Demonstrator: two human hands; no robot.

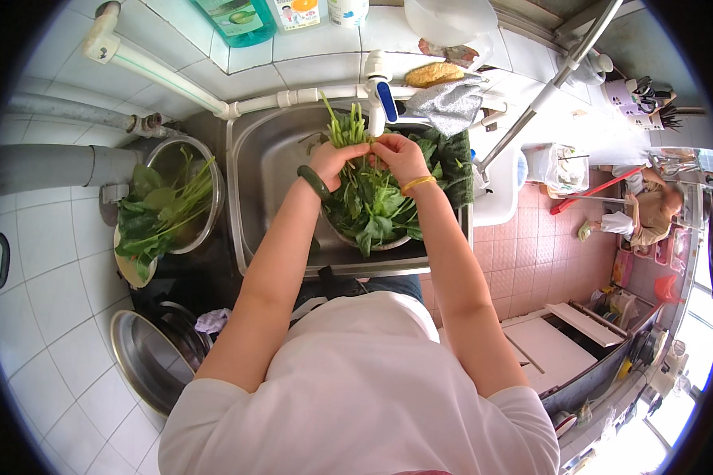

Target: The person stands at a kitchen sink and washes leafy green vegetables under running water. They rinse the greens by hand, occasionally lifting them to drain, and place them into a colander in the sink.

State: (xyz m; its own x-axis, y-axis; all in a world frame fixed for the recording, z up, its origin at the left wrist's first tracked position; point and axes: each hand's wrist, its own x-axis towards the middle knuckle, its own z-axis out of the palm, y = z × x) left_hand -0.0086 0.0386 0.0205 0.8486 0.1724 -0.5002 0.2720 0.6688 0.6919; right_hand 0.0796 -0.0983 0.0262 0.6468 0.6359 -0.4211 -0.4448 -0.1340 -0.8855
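My left hand (328, 164), with a dark green bangle at its wrist, grips a bunch of leafy greens by the stems (347, 129). The cut stem ends point toward the tap (380, 98). Thumb and fingertips of my right hand (403, 155) pinch at a stem close to my left thumb; a gold bangle circles that wrist. Below both hands, loose leaves (377, 205) heap over a metal bowl (392, 244), whose rim shows in the stainless-steel sink (273, 157). More greens (166, 205) lie in a steel bowl (218, 205) left of the sink.
A grey cloth (448, 107) and a loofah-like scrubber (434, 75) rest behind the sink. A dark green towel (457, 169) lies on its right side. A metal pole (546, 89) slants at the right. Farther right, a person (650, 214) is near a red-handled tool (597, 190).
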